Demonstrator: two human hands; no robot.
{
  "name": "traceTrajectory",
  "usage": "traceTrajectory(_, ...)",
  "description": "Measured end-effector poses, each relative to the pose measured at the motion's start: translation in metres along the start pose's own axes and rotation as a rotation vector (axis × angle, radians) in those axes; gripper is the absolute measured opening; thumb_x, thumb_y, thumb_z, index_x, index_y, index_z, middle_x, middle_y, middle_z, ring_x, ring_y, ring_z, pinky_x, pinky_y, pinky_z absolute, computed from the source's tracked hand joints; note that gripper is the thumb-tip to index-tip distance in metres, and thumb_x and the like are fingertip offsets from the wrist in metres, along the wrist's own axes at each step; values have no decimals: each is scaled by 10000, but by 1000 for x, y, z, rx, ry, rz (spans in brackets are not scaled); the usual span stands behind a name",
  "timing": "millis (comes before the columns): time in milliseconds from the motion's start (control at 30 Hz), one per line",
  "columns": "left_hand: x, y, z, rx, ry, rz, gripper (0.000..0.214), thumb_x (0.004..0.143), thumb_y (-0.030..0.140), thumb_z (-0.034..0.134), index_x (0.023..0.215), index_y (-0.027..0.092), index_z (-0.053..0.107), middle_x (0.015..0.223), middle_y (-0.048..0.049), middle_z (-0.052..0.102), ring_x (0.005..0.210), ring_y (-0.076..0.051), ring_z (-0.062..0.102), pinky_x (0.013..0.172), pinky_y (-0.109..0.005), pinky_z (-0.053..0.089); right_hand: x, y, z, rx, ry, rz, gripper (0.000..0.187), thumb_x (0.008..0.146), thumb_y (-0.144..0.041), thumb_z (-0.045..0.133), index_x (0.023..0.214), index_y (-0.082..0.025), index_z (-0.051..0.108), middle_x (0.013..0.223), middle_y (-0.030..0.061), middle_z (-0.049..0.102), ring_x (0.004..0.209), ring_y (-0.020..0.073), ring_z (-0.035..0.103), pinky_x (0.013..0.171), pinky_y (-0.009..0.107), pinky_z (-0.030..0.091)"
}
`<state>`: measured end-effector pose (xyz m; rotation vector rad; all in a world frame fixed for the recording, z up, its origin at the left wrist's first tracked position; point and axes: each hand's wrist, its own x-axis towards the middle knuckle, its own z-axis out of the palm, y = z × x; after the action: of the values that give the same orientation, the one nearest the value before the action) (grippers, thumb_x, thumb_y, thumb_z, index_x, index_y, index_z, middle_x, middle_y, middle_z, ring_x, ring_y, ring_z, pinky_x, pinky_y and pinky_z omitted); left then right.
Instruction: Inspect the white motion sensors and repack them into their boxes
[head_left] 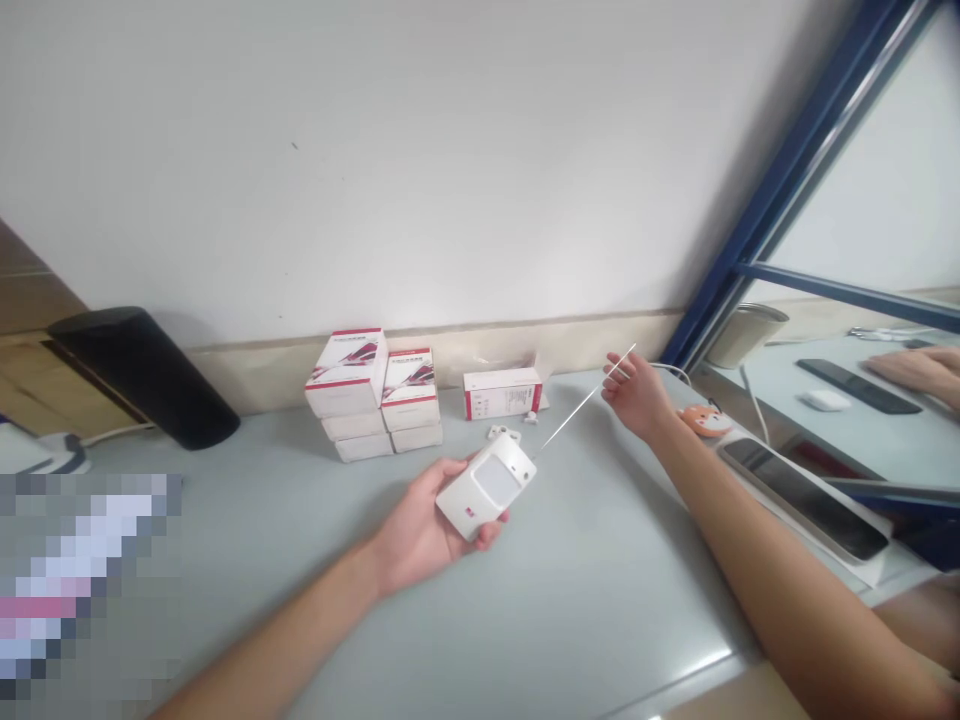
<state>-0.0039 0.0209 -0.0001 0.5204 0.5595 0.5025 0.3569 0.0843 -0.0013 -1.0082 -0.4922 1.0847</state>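
My left hand (420, 530) is closed around a small white sensor box (487, 485) with a frosted window and a red mark, held a little above the grey table (300, 540). A thin white antenna (581, 405) runs from the box's upper right corner up to my right hand (637, 395), which pinches it near the tip. A small white bracket (504, 435) lies on the table just behind the box.
Several white-and-red boxes (375, 390) are stacked by the wall, with a single one (502, 392) to their right. A black cylinder (142, 375) lies at the left. A phone (802, 495) and an orange toy (705, 420) sit at the right. Another person's hand (919, 370) rests beyond the blue frame (787, 190).
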Motion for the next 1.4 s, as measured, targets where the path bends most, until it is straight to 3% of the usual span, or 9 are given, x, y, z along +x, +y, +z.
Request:
traceTrajectory(200, 3, -2, -5, -17, 33, 3, 376, 958, 383, 605, 1223, 122, 668, 962, -135, 696, 783, -225, 663, 616, -281, 476, -12, -10, 9, 92, -73, -77, 249, 855, -451, 748, 961, -243, 662, 743, -22, 566, 531, 86, 447, 482, 206, 426)
traceTrajectory(333, 2, -3, -4, 2, 31, 5, 385, 946, 383, 621, 1212, 110, 668, 954, -142, 705, 779, -226, 673, 607, -275, 480, -8, -12, 8, -8, 2, -239, 198, 817, -337, 806, 894, -226, 662, 713, -39, 499, 528, 69, 417, 426, 180, 359)
traceTrajectory(433, 2, -3, -2, 2, 44, 31, 393, 938, 370, 641, 1255, 139, 652, 981, -122, 703, 779, -221, 677, 588, -268, 471, -5, -13, 6, -19, 67, -298, 203, 868, -402, 743, 886, -220, 655, 688, -49, 471, 502, 68, 397, 410, 184, 344)
traceTrajectory(567, 3, -3, -4, 17, 44, 78, 397, 943, 375, 636, 1255, 131, 655, 984, -123, 694, 796, -223, 671, 585, -267, 468, -10, -14, 9, -205, 226, -564, 306, 926, -472, 663, 801, -193, 643, 631, -47, 498, 472, 64, 393, 394, 177, 297)
traceTrajectory(767, 3, -1, -9, 40, -2, -15, 406, 970, 446, 575, 1143, 99, 694, 893, -147, 693, 689, -181, 620, 615, -257, 473, -24, -9, 23, -404, 265, -768, 245, 949, -453, 663, 1005, -215, 670, 723, -26, 677, 436, 81, 478, 400, 216, 327)
traceTrajectory(867, 1, 0, -9, 44, -7, -17, 408, 966, 440, 585, 1171, 107, 699, 922, -149, 695, 722, -194, 631, 607, -257, 468, -29, -6, 28, -412, 254, -749, 255, 944, -450, 671, 1001, -202, 661, 799, 13, 745, 446, 86, 508, 425, 233, 369)
traceTrajectory(1067, -1, -1, -5, -14, 13, 29, 378, 959, 387, 615, 1215, 120, 697, 999, -139, 690, 808, -223, 661, 616, -272, 491, -31, -1, 32, -282, 256, -668, 380, 903, -538, 721, 984, -244, 493, 842, 18, 784, 427, 81, 490, 417, 223, 360)
traceTrajectory(1167, -1, -1, -3, -50, 38, 65, 359, 945, 347, 632, 1226, 131, 688, 1018, -133, 689, 806, -231, 664, 604, -276, 490, -36, 7, 39, -333, 242, -651, 378, 923, -581, 669, 971, -233, 530, 822, 20, 777, 428, 81, 493, 417, 220, 354)
traceTrajectory(1400, 0, -2, 1, -65, 161, 169, 310, 929, 323, 612, 1152, 119, 681, 937, -166, 704, 775, -248, 670, 603, -293, 487, -77, 47, 66, -566, -230, -437, 376, 916, -568, 673, 921, -192, 682, 720, 24, 734, 488, 105, 526, 477, 246, 385)
